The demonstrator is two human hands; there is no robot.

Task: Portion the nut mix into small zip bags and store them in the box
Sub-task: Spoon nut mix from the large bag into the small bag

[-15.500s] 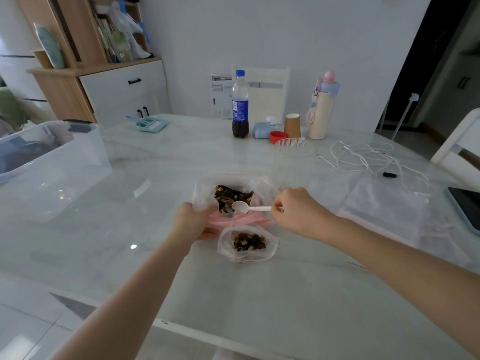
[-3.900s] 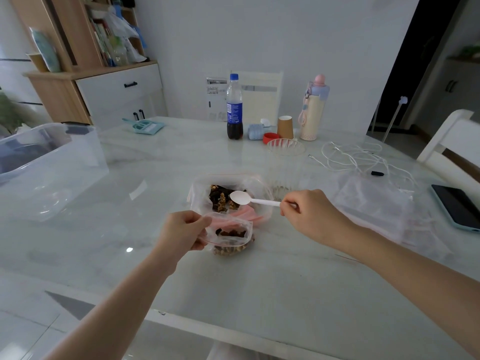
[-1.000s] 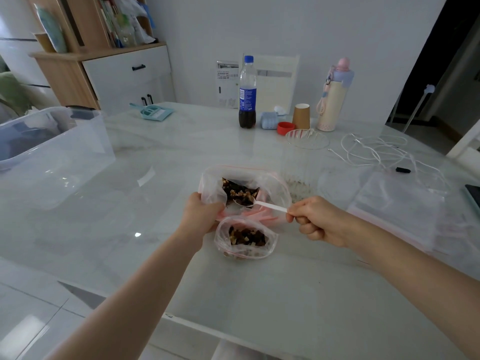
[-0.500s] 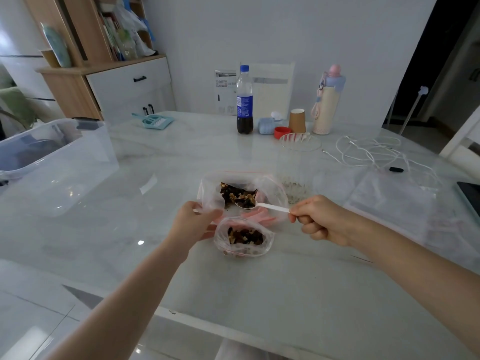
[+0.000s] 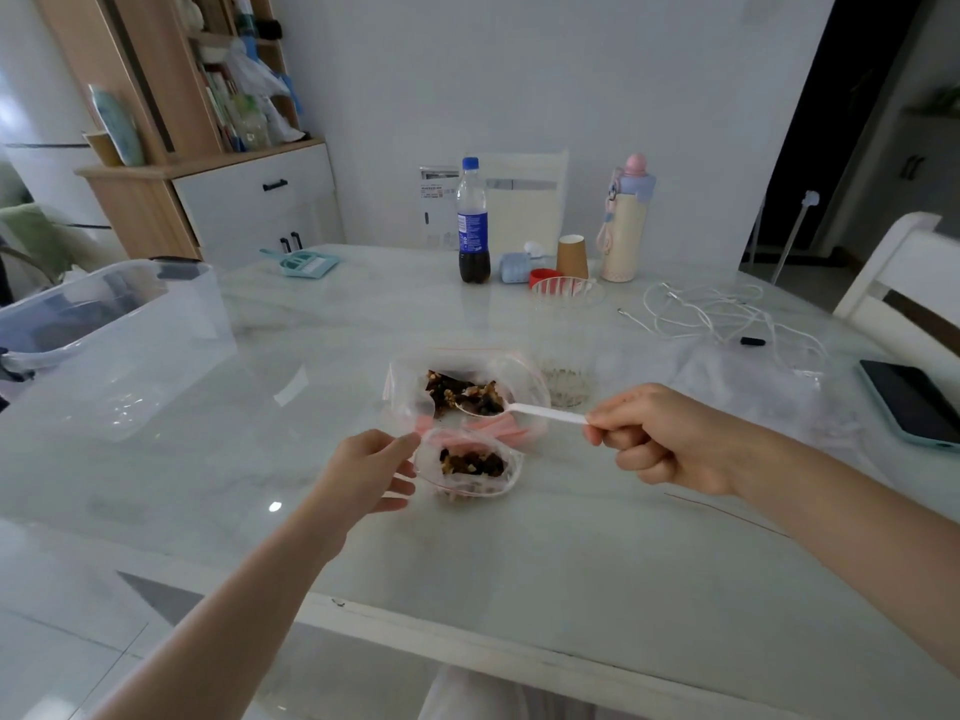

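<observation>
Head view: left hand pinches the small zip bag rim on the counter; right hand grips a loaded white spoon over the large bag.

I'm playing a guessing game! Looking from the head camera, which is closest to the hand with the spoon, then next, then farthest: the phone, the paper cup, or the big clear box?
From the right hand:
1. Phone, off to its right at the table edge.
2. Paper cup, beyond it near the table's far side.
3. Clear box, far across on the left.
</observation>
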